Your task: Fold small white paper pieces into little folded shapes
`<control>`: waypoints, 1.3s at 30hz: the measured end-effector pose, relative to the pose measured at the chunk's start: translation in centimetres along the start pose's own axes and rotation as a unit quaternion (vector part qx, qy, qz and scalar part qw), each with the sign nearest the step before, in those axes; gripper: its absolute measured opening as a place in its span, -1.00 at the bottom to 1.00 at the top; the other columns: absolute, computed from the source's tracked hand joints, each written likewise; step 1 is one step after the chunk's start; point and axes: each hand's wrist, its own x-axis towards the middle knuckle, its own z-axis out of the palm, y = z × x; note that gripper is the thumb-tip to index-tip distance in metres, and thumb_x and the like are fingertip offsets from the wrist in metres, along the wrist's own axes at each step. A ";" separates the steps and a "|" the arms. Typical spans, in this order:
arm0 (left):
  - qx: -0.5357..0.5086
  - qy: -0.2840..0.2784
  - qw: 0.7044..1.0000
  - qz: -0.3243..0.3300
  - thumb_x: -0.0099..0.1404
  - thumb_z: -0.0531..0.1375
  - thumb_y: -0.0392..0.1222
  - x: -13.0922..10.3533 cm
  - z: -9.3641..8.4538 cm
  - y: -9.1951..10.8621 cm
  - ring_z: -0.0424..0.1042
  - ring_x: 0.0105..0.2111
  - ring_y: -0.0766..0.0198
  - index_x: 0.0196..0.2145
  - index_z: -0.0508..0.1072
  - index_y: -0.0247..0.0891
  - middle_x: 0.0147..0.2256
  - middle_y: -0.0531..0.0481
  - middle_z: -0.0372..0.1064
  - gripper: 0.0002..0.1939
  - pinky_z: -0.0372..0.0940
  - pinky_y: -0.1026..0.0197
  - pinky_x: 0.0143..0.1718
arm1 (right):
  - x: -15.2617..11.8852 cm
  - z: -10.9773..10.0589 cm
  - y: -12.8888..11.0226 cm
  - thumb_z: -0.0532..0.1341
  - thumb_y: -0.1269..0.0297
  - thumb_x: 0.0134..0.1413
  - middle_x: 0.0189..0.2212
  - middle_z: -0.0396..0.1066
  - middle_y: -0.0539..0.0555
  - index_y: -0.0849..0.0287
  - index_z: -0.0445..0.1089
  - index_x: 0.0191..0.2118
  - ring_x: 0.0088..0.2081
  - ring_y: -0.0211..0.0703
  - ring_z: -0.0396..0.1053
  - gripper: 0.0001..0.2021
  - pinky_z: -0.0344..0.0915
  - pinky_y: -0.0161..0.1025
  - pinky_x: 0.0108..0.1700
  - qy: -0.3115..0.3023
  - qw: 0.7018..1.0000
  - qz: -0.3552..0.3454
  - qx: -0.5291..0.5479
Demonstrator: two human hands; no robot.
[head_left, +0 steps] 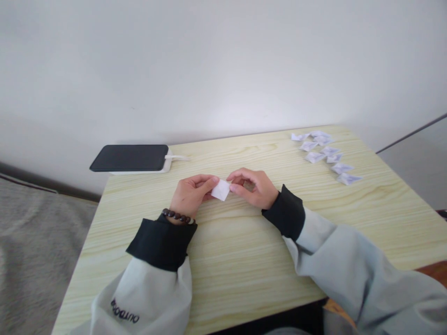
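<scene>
A small folded square of white paper (220, 190) is held over the middle of the table, one corner pointing toward me. My left hand (191, 193) pinches its left side between thumb and fingers. At the paper's right corner is my right hand (254, 187), its thumb and forefinger curled close around that edge. Far to the right lie several folded white paper pieces (314, 157) with pointed ends, in a loose slanting group on the tabletop.
A black phone (131, 158) rests on a white block at the table's back left, with a white cable (179, 157) beside it. The wood-grain table (251, 260) meets a white wall (223, 70). Grey carpet (35, 260) lies to the left.
</scene>
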 end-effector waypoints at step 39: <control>0.076 -0.100 0.992 -0.032 -0.14 0.41 -0.12 -0.5 0.0 0.4 0.49 -0.50 0.26 -0.41 0.54 -0.32 -0.49 -0.03 0.53 -0.69 0.46 0.23 -0.35 | 0.5 -0.2 0.4 0.07 0.25 0.16 -0.65 0.24 -0.06 0.26 0.34 -0.53 -0.57 -0.39 0.14 -0.70 0.03 -0.39 -0.49 -0.084 0.996 0.039 0.017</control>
